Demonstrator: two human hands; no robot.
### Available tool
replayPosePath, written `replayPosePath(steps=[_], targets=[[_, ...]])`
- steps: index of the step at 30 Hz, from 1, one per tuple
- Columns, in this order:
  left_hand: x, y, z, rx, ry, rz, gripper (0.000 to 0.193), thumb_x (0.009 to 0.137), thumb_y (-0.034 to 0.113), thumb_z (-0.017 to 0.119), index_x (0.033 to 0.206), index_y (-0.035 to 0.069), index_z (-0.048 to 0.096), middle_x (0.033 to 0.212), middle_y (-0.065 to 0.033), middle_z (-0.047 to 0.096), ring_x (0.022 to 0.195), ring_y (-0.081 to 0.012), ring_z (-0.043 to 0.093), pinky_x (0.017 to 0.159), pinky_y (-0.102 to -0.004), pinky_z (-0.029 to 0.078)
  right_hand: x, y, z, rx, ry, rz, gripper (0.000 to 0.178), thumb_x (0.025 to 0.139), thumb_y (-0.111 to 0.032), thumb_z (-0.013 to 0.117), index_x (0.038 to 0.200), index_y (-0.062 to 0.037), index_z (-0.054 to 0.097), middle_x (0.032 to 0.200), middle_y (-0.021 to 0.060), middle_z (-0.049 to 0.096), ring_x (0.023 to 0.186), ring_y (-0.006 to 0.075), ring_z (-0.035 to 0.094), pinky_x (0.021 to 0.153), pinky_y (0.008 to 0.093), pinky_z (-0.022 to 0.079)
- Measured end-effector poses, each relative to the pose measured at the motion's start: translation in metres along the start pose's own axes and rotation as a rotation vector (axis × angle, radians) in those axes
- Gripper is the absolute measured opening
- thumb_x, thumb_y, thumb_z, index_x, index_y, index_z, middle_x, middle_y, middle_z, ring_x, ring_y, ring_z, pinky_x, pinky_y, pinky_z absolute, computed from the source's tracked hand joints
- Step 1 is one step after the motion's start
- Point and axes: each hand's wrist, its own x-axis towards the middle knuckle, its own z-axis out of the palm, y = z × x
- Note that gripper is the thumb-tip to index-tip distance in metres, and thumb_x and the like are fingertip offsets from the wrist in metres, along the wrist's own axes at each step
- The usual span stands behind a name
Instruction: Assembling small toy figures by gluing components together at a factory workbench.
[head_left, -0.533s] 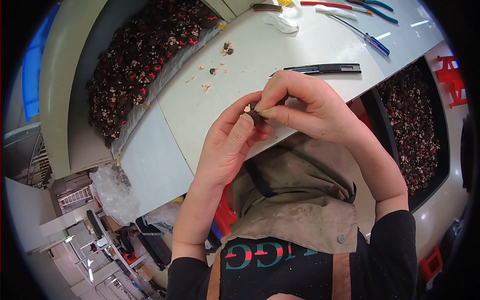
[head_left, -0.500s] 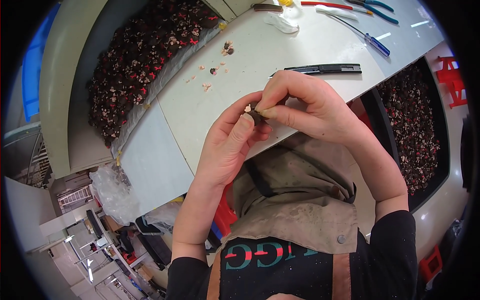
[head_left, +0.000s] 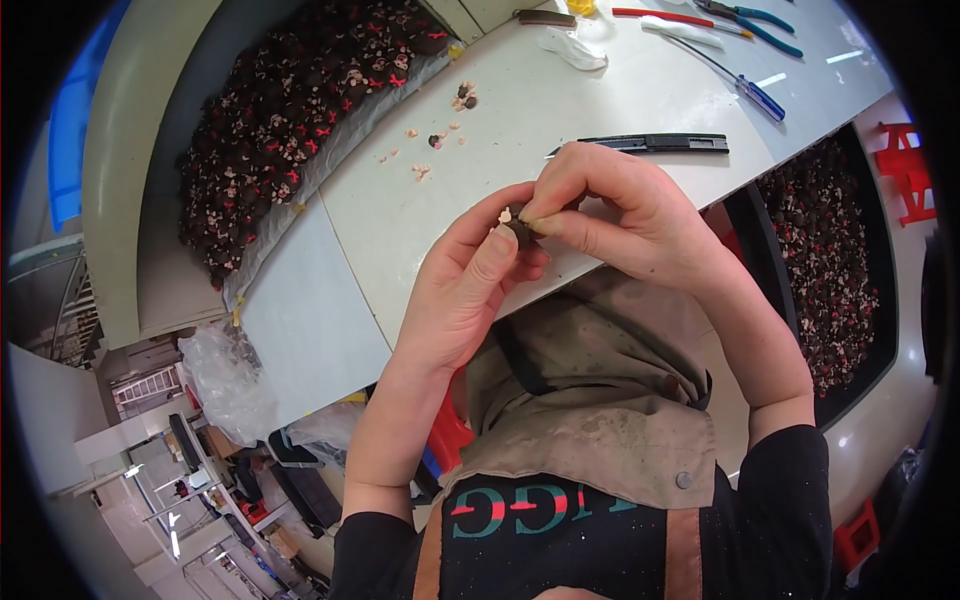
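My left hand (head_left: 468, 275) is closed around a small dark-brown piece with a pale pinkish part (head_left: 507, 216), held over the table's near edge. Thumb and fingertips of my right hand (head_left: 625, 215) pinch together at the piece's right side. Whether a separate bit sits between those right fingertips is hidden. Just beyond my right hand lies a black utility knife (head_left: 655, 144). Several pale crumbs (head_left: 422, 172) and a few small dark-and-pale pieces (head_left: 464, 98) are scattered on the white tabletop (head_left: 360, 215) farther off.
A heap of small dark, pink and red pieces (head_left: 290, 140) fills a lined bin at the left. More fill a black tray (head_left: 820, 260) on the right. At the back lie a screwdriver (head_left: 760, 97), blue-handled pliers (head_left: 765, 28) and a red rod (head_left: 670, 17). Red stools (head_left: 905, 170) stand beyond.
The view has shifted slightly, so the table and tools appear a little lower and to the right. Both hands keep their grip at the small piece.
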Motion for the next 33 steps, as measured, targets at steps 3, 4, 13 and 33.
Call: replayPosePath(steps=[3,4,13,33], targets=[[-0.001,0.002,-0.001,-0.012,-0.009,0.003,0.050,0.093,0.031,0.058,0.133,0.005,0.045,0.112,-0.0038,0.058,0.093,-0.0111,0.058,0.084,-0.0266,0.048,0.001,0.000,0.001,0.026,0.011,0.022,0.010,0.083,0.002,0.062,0.093,-0.0011,0.060,0.087,0.0053,0.059,0.081,0.0138,0.057,0.073,0.0258,0.047],[-0.001,0.001,-0.001,-0.029,0.000,0.008,0.048,0.093,0.030,0.057,0.133,0.005,0.045,0.113,-0.0039,0.057,0.094,-0.0114,0.058,0.085,-0.0269,0.048,0.002,-0.002,0.003,0.024,0.006,0.015,0.010,0.083,0.002,0.062,0.093,-0.0011,0.060,0.087,0.0053,0.059,0.081,0.0138,0.057,0.073,0.0258,0.047],[-0.003,0.001,0.001,-0.117,0.036,0.051,0.046,0.097,0.031,0.050,0.134,0.005,0.040,0.120,-0.0081,0.054,0.109,-0.0179,0.055,0.092,-0.0322,0.046,0.004,-0.009,0.018,-0.313,0.116,-0.116,0.041,0.069,-0.003,0.076,0.105,-0.0051,0.057,0.103,0.0089,0.059,0.094,0.0213,0.058,0.081,0.0312,0.048],[-0.018,-0.004,0.008,-0.073,0.068,0.110,0.041,0.092,0.012,0.059,0.128,0.003,0.040,0.117,-0.0086,0.052,0.107,-0.0155,0.054,0.094,-0.0296,0.047,-0.008,0.001,0.040,-0.519,0.240,-0.310,0.046,0.057,0.000,0.074,0.101,-0.0071,0.063,0.100,0.0063,0.062,0.083,0.0231,0.059,0.071,0.0319,0.047]])
